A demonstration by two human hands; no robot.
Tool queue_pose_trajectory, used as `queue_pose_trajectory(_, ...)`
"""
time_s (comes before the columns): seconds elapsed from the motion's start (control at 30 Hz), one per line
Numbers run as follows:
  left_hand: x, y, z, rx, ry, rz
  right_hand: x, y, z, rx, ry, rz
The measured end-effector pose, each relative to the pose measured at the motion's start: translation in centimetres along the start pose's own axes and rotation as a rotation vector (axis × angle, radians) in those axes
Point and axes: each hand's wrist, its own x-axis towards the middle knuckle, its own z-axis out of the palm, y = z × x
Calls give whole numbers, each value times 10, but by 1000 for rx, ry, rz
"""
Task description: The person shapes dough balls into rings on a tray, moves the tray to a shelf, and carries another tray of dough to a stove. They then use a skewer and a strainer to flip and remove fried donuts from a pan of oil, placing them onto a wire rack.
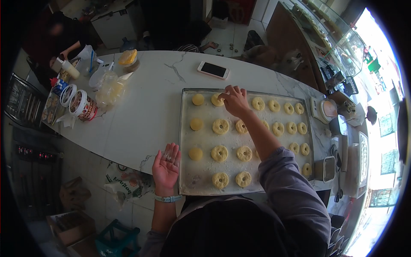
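Note:
A large floured tray (181,141) lies on the marble table, holding several dough rings (220,126) in rows and a left column of flat dough discs (196,124). Over the top row, my right hand (234,100) bends its fingers down at a piece of dough (217,99), partly hidden beneath them. Whether the fingertips grip it is hard to tell. My left hand (166,166) is palm up beside the tray's left edge, fingers apart, with whitish traces on the fingers and nothing held.
A phone (213,70) lies behind the tray. Tubs (83,106), a squeeze bottle (68,68) and bags (110,90) stand at the left. A metal tin (325,168) and a scale (317,109) are at the right. Other people are beyond the table.

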Motion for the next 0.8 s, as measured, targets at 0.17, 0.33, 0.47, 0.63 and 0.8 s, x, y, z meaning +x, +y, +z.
queue_pose_trajectory(0.17, 0, -4, -1, 22, 5, 4, 2, -8, -5, -82, -88, -14)
queue_pose_trajectory(0.33, 0, -14, 8, 71, 2, -14, -8, -12, 9, -104, -47, -73)
queue_pose_trajectory(0.47, 4, -40, 17, 208, -13, -128, -10, -19, 14, -64, -137, 67)
queue_pose_trajectory(0.63, 7, -73, 38, 564, -55, -80, -94, -103, -39, 435, -49, -129)
queue_pose_trajectory(0.8, 7, -83, 25, 678, -13, 26, -132, -149, -69, 194, 82, -96)
